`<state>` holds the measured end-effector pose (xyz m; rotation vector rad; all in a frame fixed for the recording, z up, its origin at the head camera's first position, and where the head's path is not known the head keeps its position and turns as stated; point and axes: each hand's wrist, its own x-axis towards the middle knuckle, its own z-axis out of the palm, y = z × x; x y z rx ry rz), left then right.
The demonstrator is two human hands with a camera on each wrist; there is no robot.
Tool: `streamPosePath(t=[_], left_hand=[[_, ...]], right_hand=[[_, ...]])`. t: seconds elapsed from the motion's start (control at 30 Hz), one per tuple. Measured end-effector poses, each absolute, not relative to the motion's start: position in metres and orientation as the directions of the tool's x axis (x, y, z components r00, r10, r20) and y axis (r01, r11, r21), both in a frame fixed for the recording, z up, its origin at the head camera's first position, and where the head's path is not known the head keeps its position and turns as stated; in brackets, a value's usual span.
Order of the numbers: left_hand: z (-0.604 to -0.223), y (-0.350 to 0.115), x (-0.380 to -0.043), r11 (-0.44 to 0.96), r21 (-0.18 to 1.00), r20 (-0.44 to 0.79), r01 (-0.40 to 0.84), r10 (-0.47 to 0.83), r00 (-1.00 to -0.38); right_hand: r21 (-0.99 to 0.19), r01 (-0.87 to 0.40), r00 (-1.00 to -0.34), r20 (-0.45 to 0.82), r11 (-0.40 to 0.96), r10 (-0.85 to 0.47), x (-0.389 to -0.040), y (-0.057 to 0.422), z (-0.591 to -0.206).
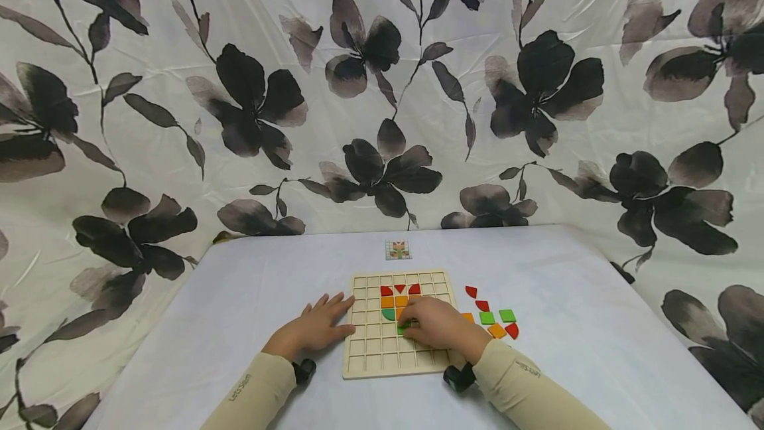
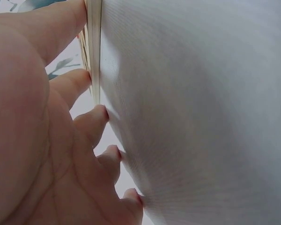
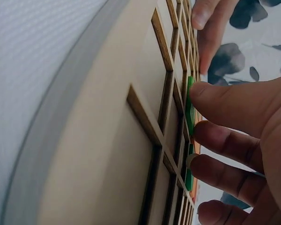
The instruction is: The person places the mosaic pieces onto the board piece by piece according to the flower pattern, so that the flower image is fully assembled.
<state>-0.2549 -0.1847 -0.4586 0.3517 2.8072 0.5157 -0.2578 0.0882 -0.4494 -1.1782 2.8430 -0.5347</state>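
A wooden grid board (image 1: 373, 365) lies on the white-covered table. My left hand (image 1: 318, 327) rests by its left edge, fingers spread, with the thumb and a fingertip touching the rim. Over the middle of the board is my right hand (image 1: 438, 324). Its thumb and index finger pinch a green tile (image 3: 190, 103) low at the grid, while another fingertip touches a second green piece (image 3: 189, 176). Set in the cells are red pieces (image 1: 386, 290), orange squares (image 1: 387, 301) and a green quarter-circle (image 1: 388, 314). The right hand hides some cells.
Right of the board lie several loose tiles, among them a red quarter-circle (image 1: 512, 330), a green square (image 1: 507, 316) and an orange square (image 1: 497, 331). Behind the board is a small patterned card (image 1: 398, 249). A floral cloth (image 1: 382, 85) hangs behind the table.
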Motion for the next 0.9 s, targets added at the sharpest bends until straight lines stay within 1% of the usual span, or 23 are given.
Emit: streamPosePath(t=[0.13,0.27,0.4,0.6,0.77,0.9], left_hand=[[-0.46,-0.185,-0.255,0.909,0.377,-0.215,0.181,0.275,-0.937],[-0.461,-0.185,-0.255,0.91,0.374,-0.217,0.177,0.272,-0.938],[-0.46,-0.186,-0.256,0.913,0.368,-0.218,0.175,0.267,-0.939],[-0.457,-0.186,-0.256,0.913,0.37,-0.22,0.17,0.264,-0.939],[-0.458,-0.186,-0.256,0.911,0.376,-0.224,0.171,0.269,-0.937],[-0.459,-0.186,-0.257,0.912,0.372,-0.225,0.172,0.269,-0.937]], right_hand=[[-0.31,-0.68,-0.72,0.114,0.664,-0.684,-0.258,0.09,-0.449],[-0.31,-0.622,-0.775,0.111,0.719,-0.623,-0.262,0.099,-0.445],[-0.34,-0.52,-0.849,0.108,0.784,-0.517,-0.273,0.116,-0.439],[-0.308,-0.308,-0.951,0.069,0.9,-0.301,-0.297,0.15,-0.439],[-0.279,-0.17,-0.983,-0.021,0.945,-0.183,-0.309,0.172,-0.443],[-0.266,-0.119,-0.986,-0.081,0.957,-0.145,-0.313,0.18,-0.447]])
